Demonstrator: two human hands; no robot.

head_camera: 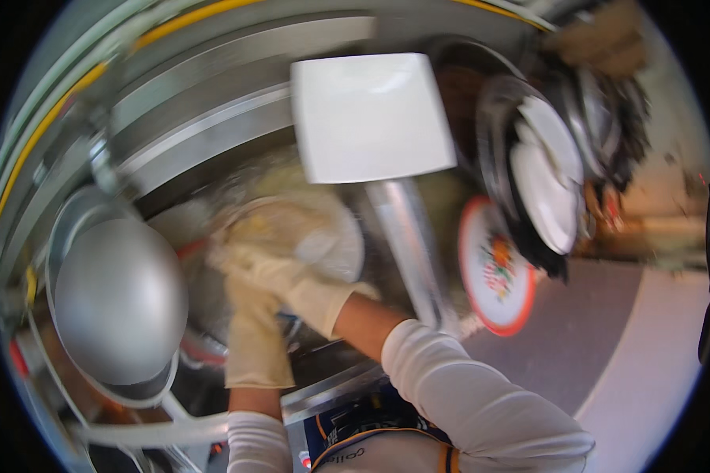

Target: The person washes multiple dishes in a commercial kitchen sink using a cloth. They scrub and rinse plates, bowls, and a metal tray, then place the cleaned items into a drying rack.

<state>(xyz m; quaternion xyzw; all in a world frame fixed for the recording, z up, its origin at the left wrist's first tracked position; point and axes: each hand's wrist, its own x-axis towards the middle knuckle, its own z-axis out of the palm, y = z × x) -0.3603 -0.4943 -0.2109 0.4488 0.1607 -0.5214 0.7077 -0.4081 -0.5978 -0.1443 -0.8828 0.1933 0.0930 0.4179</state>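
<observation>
Both my hands wear cream rubber gloves and are low over a sink basin [337, 360], blurred by motion. My left hand [245, 284] comes up from the bottom, with its fingers hidden behind the right. My right hand [266, 266] reaches across from the right and overlaps it. Just beyond them are a pale, yellowish blurred mass [260, 224] and a round white plate [349, 245]. Whether the fingers grip either one is unclear. A square white plate [373, 118] lies above the hands, over the end of the metal sink divider [411, 254].
A round metal vessel [121, 301] stands at left, below a tap [100, 156]. On the right are a red-rimmed, flower-patterned tray [497, 266] and several white dishes [544, 177] in a dark container. A yellow hose [53, 142] runs along the back wall.
</observation>
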